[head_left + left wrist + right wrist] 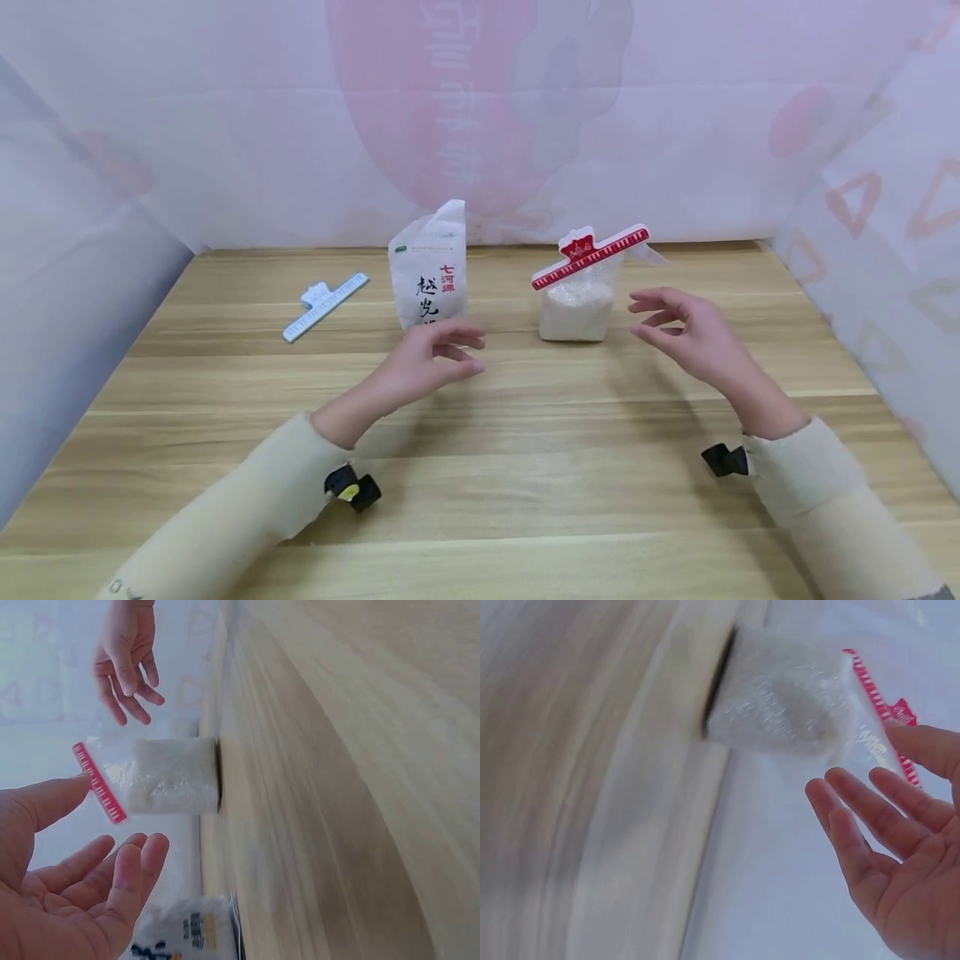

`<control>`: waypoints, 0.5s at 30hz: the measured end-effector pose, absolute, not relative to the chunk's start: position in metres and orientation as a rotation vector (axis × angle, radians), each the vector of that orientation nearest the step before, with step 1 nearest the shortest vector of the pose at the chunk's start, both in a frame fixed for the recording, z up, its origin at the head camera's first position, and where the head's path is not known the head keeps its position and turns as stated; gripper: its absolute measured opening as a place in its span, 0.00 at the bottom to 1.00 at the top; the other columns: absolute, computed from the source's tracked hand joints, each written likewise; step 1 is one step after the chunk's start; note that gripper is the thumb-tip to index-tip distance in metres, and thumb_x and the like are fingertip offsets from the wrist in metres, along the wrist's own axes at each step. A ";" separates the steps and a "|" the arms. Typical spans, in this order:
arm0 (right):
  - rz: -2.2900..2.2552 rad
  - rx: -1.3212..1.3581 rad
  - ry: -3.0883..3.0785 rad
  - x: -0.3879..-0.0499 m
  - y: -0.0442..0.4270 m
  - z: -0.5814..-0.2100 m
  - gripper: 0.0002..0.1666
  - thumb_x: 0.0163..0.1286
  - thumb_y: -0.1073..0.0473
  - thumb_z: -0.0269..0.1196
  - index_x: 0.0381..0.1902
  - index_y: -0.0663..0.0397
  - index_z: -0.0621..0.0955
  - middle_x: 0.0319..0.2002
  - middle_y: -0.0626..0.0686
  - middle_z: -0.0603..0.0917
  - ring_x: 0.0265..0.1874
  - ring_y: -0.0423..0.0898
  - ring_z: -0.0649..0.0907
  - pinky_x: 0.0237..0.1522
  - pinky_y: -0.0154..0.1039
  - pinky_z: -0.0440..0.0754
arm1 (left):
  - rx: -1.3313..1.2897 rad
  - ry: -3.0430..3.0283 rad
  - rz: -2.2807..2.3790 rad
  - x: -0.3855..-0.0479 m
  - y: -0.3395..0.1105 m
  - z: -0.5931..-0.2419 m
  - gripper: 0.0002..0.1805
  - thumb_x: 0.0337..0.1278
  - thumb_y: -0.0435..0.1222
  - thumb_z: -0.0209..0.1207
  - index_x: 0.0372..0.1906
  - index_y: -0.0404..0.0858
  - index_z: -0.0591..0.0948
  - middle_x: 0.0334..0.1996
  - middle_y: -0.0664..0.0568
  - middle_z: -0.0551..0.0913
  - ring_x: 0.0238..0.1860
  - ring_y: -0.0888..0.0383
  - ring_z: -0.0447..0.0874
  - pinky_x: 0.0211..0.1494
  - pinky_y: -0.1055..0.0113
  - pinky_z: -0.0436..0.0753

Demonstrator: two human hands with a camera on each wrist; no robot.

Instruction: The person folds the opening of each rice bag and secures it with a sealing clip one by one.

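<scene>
A clear bag of white grains [576, 310] stands upright on the table, its top crossed at a slant by a red and white bag clip [590, 256]. To its right my right hand [693, 333] hovers apart from it, fingers loosely bent and holding nothing. My left hand [420, 367] is in the air in front of a white paper-like bag with black and red writing [429, 275], hiding its lower part. Nothing is in that hand either. In the left wrist view the clipped bag [176, 774] lies beyond the loosely spread fingers.
A light blue bag clip [326, 307] lies on the wooden table [510, 500] left of the white bag. Behind the table hangs a pale printed backdrop [262, 150], with similar sheets at both sides. Small black devices [352, 489] sit at both wrists.
</scene>
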State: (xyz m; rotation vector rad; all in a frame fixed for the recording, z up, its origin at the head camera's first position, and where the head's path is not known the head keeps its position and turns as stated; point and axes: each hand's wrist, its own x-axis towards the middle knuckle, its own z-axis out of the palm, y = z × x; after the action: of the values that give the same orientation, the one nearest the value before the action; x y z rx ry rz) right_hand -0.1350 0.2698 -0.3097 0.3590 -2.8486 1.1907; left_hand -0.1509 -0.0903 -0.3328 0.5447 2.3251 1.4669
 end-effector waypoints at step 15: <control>1.361 0.482 -2.762 -0.133 0.236 -0.293 0.27 0.68 0.63 0.66 0.65 0.55 0.76 0.59 0.57 0.82 0.45 0.33 0.82 0.47 0.20 0.80 | 0.317 2.518 1.454 -0.141 -0.158 -0.326 0.25 0.66 0.40 0.62 0.64 0.37 0.75 0.61 0.40 0.80 0.56 0.45 0.82 0.54 0.60 0.83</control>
State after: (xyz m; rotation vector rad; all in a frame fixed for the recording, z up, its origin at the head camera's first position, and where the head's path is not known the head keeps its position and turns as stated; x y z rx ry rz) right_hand -0.1327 0.2359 -0.2934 0.4821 -2.7622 1.3606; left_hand -0.1408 -0.1580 -0.3256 0.3174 2.5184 1.4540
